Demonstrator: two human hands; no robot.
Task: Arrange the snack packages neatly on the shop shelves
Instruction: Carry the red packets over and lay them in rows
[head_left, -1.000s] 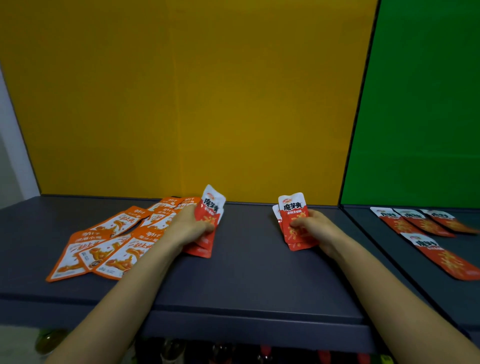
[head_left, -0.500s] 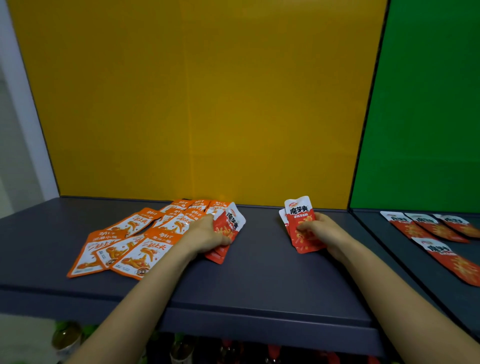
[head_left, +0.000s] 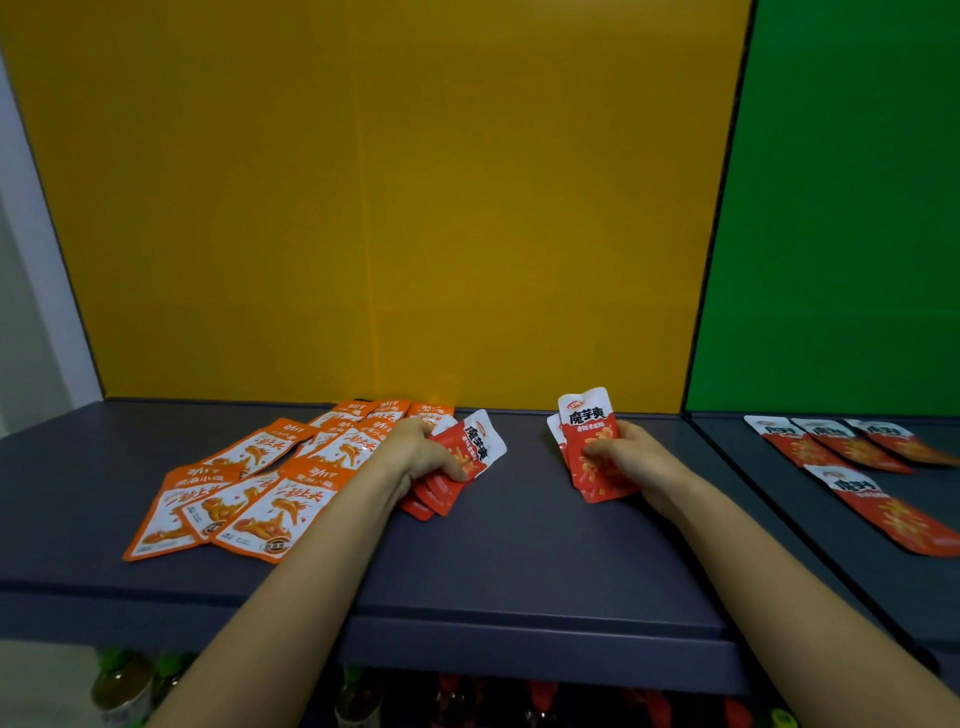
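Clutching red packets (head_left: 462, 467) in my left hand (head_left: 415, 452) and another red stack (head_left: 592, 447) in my right hand (head_left: 631, 460), mid-frame on the shelf (head_left: 519, 561); orange packets (head_left: 260, 488) sprawl lower left, loose red ones (head_left: 852, 457) far right.

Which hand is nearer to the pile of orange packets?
Left. The left hand is at the right edge of the orange packets; the right hand is apart, farther right.

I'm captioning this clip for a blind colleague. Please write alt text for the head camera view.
A person's left hand and right hand each grip a few red snack packets, a left stack and a right stack, on a dark grey shelf backed by a yellow panel. Loose orange packets lie at left; four red packets lie at right, below a green panel.
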